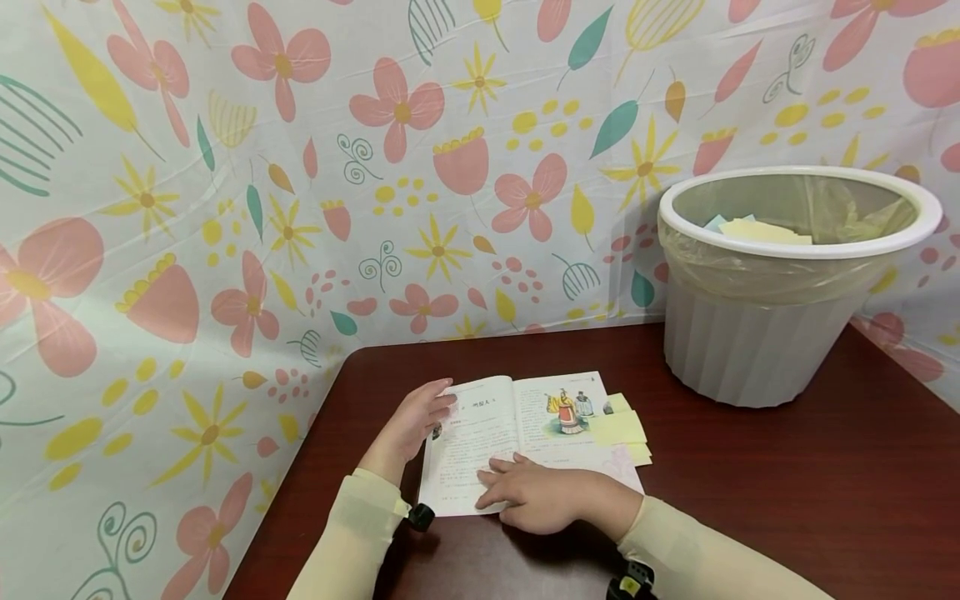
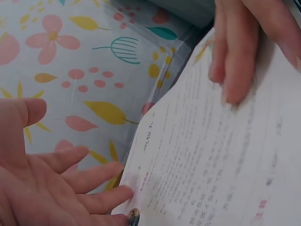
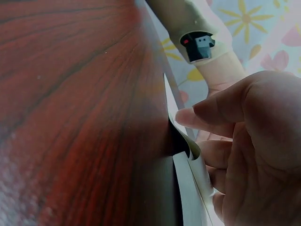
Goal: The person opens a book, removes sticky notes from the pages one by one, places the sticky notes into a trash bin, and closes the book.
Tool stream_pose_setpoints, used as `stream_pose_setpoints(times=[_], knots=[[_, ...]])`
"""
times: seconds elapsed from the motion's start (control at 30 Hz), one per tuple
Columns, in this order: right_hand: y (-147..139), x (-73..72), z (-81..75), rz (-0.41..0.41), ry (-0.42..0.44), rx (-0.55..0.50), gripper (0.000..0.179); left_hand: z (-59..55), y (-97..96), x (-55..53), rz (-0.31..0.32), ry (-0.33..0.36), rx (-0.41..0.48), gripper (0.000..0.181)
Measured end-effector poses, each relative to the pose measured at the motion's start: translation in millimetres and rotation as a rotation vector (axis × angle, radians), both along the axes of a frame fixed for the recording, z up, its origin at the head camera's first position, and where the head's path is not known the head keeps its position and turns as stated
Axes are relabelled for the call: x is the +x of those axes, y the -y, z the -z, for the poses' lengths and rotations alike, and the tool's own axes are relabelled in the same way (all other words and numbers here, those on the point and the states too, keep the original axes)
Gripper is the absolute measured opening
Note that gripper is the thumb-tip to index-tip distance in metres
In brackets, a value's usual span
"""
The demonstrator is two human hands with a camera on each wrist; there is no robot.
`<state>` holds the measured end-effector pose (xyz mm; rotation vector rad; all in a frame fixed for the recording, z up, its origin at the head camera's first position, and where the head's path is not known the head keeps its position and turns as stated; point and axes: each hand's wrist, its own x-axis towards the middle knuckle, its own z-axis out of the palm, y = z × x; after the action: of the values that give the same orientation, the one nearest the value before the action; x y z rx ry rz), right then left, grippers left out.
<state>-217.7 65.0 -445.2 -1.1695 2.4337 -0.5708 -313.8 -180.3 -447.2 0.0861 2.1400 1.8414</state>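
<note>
Open book [image 1: 534, 442]; right fingers [image 1: 498, 494] atop

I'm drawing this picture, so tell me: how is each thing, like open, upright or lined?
Book: open, pages facing up
Yellow sticky notes: sticking out past the book's right side
Waste bin: upright, lined
Plastic bin liner: hanging outside below the rim
Paper pieces: inside the bin
Left hand: open, at the book's left edge
Right hand: resting on the book

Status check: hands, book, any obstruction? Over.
Left hand at left edge, right hand across lower part of open book. Yellow notes jut rightward. Nothing visibly in the way.
</note>
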Motion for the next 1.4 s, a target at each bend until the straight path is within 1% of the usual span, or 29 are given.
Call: stream_pose_setpoints(times=[0.13,0.27,0.43,0.53,0.63,0.9,1.03,1.2,1.4], knots=[[0,-2.0,1.1,-0.006,0.004,-0.012,0.037,0.5,-2.5,0.7,0.014,-0.026,-0.107,0.065],[0,-2.3,0.8,-0.002,0.012,-0.025,0.036,1.0,-5.8,3.1,0.011,-0.050,-0.186,0.066],[-1,-1.9,-1.3,-0.002,0.031,-0.056,0.035,-0.6,-9.2,6.4,0.032,-0.057,-0.238,0.064],[-1,-1.9,-2.4,-0.010,0.032,-0.061,0.035,-1.3,-9.7,6.8,0.033,-0.040,-0.256,0.065],[-1,-2.4,-3.0,-0.011,0.034,-0.065,0.036,-0.6,-9.3,6.2,0.026,-0.038,-0.272,0.066],[-1,-2.2,-3.0,-0.019,0.019,-0.062,0.037,7.1,-10.1,5.4,0.035,-0.084,-0.287,0.064],[-2,-1.4,-5.6,-0.019,0.006,-0.065,0.039,8.0,-10.6,6.8,0.038,-0.100,-0.291,0.063],[-8,-0.6,-10.4,-0.013,-0.018,-0.112,0.042,6.2,-11.8,7.9,0.055,-0.119,-0.287,0.066],[-25,2.4,-14.2,-0.038,-0.038,-0.164,0.044,5.7,-12.6,7.2,0.054,-0.137,-0.285,0.068]])
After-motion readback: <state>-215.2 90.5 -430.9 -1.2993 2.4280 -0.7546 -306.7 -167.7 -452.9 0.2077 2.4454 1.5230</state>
